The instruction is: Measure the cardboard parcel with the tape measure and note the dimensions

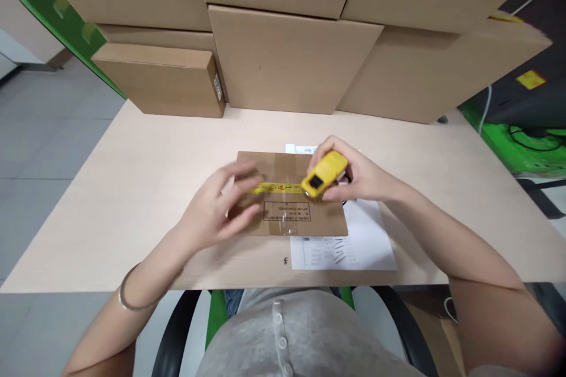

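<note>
A small flat cardboard box [309, 218] lies in the middle of the table, with a strip of yellow tape [276, 188] running across its top. My right hand [360, 177] is closed round a yellow tape dispenser [324, 173] at the right end of that strip. My left hand [216, 209] rests on the box's left part with fingers stretched out flat, a little blurred. A metal bangle [128, 300] sits on my left wrist.
A printed white sheet [358, 241] lies under the box at its right. Large cardboard boxes [287, 59] are stacked along the far edge of the light wooden table [132, 188], a smaller one [161, 79] at the left. A green-and-black chair is below.
</note>
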The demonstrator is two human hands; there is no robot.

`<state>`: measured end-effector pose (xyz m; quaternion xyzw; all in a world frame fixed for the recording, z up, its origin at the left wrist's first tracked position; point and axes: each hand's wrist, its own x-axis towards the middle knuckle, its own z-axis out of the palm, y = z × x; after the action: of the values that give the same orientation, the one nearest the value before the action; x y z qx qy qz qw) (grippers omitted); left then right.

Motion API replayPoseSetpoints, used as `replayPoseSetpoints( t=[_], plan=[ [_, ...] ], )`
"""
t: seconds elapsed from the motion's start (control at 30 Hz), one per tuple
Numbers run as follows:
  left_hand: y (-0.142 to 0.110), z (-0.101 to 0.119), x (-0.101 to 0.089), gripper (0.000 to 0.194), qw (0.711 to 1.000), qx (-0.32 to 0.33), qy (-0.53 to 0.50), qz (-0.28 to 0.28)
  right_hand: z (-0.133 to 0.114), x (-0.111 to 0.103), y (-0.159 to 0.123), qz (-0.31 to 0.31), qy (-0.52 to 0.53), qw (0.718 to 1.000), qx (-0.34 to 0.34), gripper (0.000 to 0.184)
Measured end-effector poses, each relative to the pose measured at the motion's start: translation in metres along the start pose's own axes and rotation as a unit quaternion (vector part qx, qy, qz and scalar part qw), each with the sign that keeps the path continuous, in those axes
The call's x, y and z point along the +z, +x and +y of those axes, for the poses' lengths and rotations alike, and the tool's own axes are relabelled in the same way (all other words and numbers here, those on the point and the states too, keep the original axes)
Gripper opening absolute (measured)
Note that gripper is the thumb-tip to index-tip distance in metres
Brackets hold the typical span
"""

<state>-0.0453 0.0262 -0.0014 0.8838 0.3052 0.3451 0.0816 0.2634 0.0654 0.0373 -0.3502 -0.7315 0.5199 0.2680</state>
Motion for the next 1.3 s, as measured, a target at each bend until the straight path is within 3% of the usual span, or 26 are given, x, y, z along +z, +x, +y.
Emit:
replayPoseSetpoints(
  t=[0.07, 0.13, 0.37, 0.6, 0.73, 0.87, 1.1, 1.3],
  plan=[
    [0.009, 0.021, 0.001, 0.032, 0.993, 0.105, 0.017, -0.06, 0.001, 0.003, -0.016, -0.041, -0.029, 0.999, 0.002, 0.052],
    [0.016, 0.035, 0.006, 0.025, 0.986, 0.109, 0.041, -0.12, 0.002, 0.008, -0.027, -0.087, -0.048, 0.995, -0.016, 0.053],
    [0.016, 0.038, 0.019, 0.056, 0.977, 0.094, 0.054, -0.183, -0.004, 0.015, -0.033, -0.163, -0.118, 0.978, -0.046, 0.057],
    [0.013, 0.034, 0.02, 0.038, 0.97, 0.129, 0.065, -0.198, 0.01, -0.007, 0.004, -0.147, -0.101, 0.98, -0.087, 0.058],
    [0.018, 0.042, 0.021, 0.057, 0.959, 0.125, 0.111, -0.231, 0.018, -0.017, 0.021, -0.167, -0.095, 0.978, -0.08, 0.057],
    [0.022, 0.049, 0.022, 0.06, 0.949, 0.127, 0.165, -0.238, 0.019, -0.028, 0.034, -0.183, -0.105, 0.972, -0.103, 0.052],
    [0.02, 0.048, 0.026, 0.061, 0.944, 0.146, 0.19, -0.225, 0.043, -0.057, 0.079, -0.103, -0.042, 0.99, -0.089, 0.053],
    [0.021, 0.048, 0.025, 0.059, 0.95, 0.137, 0.17, -0.223, 0.069, -0.058, 0.094, -0.094, 0.063, 0.99, -0.081, 0.058]
  ],
)
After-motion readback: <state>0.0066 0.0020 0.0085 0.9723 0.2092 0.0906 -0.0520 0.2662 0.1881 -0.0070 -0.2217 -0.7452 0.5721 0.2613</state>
